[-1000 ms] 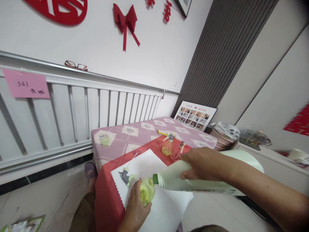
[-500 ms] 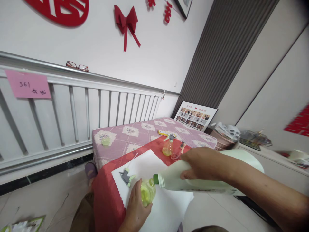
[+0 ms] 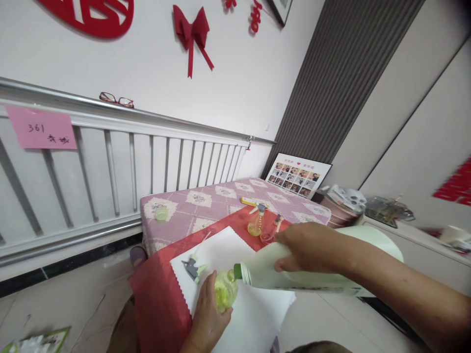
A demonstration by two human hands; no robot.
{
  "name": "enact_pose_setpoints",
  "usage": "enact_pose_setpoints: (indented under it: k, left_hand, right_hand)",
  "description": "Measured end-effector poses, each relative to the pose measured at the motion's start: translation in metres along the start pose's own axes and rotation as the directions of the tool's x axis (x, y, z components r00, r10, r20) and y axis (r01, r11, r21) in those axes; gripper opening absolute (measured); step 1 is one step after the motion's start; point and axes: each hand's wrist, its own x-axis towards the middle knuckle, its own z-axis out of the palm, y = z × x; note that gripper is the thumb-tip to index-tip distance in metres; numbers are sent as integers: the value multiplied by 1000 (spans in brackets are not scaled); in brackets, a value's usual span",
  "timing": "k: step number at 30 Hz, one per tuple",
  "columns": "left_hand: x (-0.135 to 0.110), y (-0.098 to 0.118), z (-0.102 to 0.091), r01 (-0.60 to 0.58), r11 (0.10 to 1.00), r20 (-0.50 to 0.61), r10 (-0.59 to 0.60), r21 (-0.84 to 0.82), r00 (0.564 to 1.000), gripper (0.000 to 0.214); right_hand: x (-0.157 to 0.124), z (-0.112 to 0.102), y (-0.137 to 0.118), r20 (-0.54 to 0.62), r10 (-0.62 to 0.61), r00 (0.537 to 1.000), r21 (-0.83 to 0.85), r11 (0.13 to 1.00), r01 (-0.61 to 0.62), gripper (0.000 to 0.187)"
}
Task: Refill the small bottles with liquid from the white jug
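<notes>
My left hand is wrapped round a small clear spray bottle, tilted, with yellow-green liquid inside and its neck uncovered. With my right hand I grip a large pale green jug, tipped nearly level. The jug's green spout meets or nearly meets the small bottle's mouth; a stream of liquid cannot be made out. A grey and pale green spray head lies on the white mat, left of the small bottle.
A second spray bottle with its head on stands on the red cloth, beside a pink-rimmed item. A pale green lid or cup and a yellow box rest on the patterned tablecloth. A white railing runs behind.
Both hands, the jug and the small bottle keep almost the same pose. The red cloth's front left edge now spreads further left over my leg. The view shifts slightly.
</notes>
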Motion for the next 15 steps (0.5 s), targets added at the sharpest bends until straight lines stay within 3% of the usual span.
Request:
enact_pose_setpoints:
  k: [9, 15]
  left_hand:
    - [-1, 0, -1, -14, 1000, 13, 14, -19, 1000, 89]
    - [1, 2, -2, -3, 1000, 18, 3, -20, 1000, 90]
  right_hand:
    - [-1, 0, 1, 8, 7, 1000, 14, 1000, -7, 39]
    - [1, 11, 14, 8, -13, 1000, 83, 996, 12, 35]
